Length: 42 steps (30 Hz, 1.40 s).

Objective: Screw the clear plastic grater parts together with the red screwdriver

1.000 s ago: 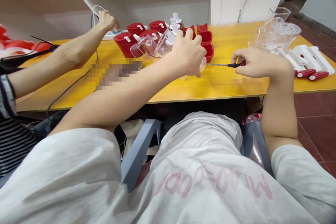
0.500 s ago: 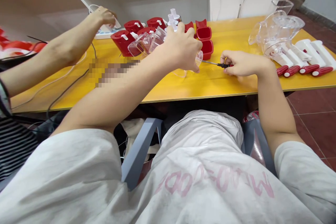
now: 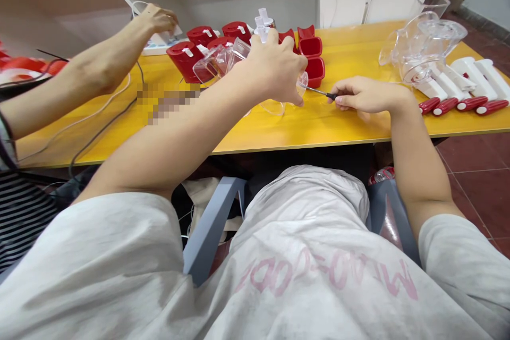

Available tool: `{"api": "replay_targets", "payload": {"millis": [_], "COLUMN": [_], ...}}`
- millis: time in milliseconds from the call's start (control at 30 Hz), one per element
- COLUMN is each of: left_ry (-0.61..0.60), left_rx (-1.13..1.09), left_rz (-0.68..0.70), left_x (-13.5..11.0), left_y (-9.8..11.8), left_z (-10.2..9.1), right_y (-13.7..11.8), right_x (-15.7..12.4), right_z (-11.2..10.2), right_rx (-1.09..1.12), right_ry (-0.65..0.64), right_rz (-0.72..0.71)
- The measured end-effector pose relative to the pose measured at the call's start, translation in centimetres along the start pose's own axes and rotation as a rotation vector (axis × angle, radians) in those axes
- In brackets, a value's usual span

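Observation:
My left hand (image 3: 274,69) is spread over a clear plastic part (image 3: 304,83) and grips it from above, fingers bent round it. Most of that part is hidden beneath the palm. From the right, my right hand (image 3: 360,94) pinches a screwdriver (image 3: 330,96) by its dark handle. The thin metal shaft points left, and its tip meets the clear part's right end. Just beyond my left hand lie more clear plastic pieces (image 3: 215,64); whether they join the held part, I cannot tell.
Red housings (image 3: 185,61), red cups (image 3: 316,71) and white spouted parts (image 3: 263,26) stand behind. Clear housings (image 3: 432,45) and white parts with red handles (image 3: 472,102) sit right. At left, a co-worker's arm (image 3: 95,66) reaches toward a power strip (image 3: 161,49); cables cross the yellow table (image 3: 350,53).
My right hand has shifted slightly left with the screwdriver, whose shaft now slants more and reaches further into the clear part. My left hand stays nearly still.

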<state>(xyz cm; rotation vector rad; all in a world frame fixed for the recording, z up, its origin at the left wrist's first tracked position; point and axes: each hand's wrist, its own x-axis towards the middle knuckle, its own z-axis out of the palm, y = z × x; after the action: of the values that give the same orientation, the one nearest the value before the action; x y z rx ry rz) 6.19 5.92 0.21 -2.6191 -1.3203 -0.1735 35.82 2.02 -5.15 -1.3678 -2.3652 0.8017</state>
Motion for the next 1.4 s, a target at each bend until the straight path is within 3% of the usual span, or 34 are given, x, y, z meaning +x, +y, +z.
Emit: {"api": "replay_targets", "payload": {"millis": [233,667,1033,1267,1400], "left_ry": [-0.204,-0.218,-0.253,-0.263,-0.261], "left_rx": [0.113,0.104,0.075,0.051,0.044], "left_rz": [-0.084,-0.084,-0.105,-0.109,-0.121], "left_x": [-0.6,-1.2,-1.4,-1.8,-1.5], "left_y": [1.9,2.2,2.6,3.1,2.7], "left_z": [-2.6,-3.4,-4.0,-4.6,-4.3], "right_y": [1.6,0.1,-0.3,-0.3,-0.2], "right_x": [0.8,0.4,0.5,0.6,0.5], "right_z": [0.9,1.0,1.3,0.9,0.7], "right_rx": [0.117,0.087,0.029,-0.01,-0.011], "right_ry": [0.048,0.1,0.183,0.079,0.089], "right_rz": [-0.056,0.042,-0.005,-0.004,-0.031]}}
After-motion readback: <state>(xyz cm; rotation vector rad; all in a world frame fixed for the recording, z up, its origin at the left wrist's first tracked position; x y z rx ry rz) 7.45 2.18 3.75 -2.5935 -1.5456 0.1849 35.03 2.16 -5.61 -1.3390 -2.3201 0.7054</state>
